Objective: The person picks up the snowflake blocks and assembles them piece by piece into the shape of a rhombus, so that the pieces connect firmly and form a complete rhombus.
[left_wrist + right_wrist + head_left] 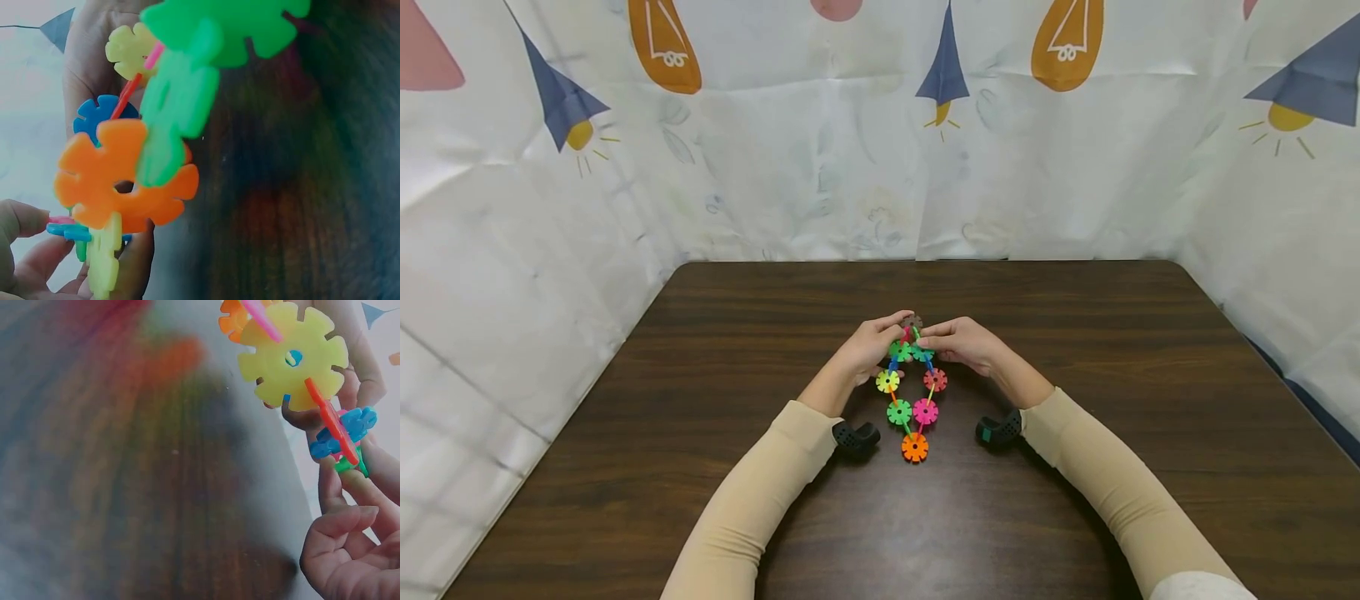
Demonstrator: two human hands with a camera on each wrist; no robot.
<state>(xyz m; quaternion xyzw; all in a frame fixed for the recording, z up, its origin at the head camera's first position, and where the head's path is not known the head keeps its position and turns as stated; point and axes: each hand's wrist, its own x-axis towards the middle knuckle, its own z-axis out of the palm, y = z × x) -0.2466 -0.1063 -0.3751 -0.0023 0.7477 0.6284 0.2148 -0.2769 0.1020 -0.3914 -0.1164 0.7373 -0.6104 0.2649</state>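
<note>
A loop of notched plastic discs, slotted edge to edge, hangs between both hands. Its lowest piece is an orange disc (915,447); above it come a green disc (899,412) and a pink disc (925,411), then a yellow disc (887,381) and a red disc (935,380). My left hand (867,346) holds the loop's upper left, near a dark disc (912,322) at the top. On the upper right, my right hand (968,343) pinches the loop. In the right wrist view, a blue disc (362,422) sits among fingers beside an edge-on red disc (334,428).
A dark wood-grain table (760,333) lies under the hands. Behind it and at the sides hangs a white printed cloth (820,167). Black curved devices are worn at the left wrist (856,438) and the right wrist (1000,429).
</note>
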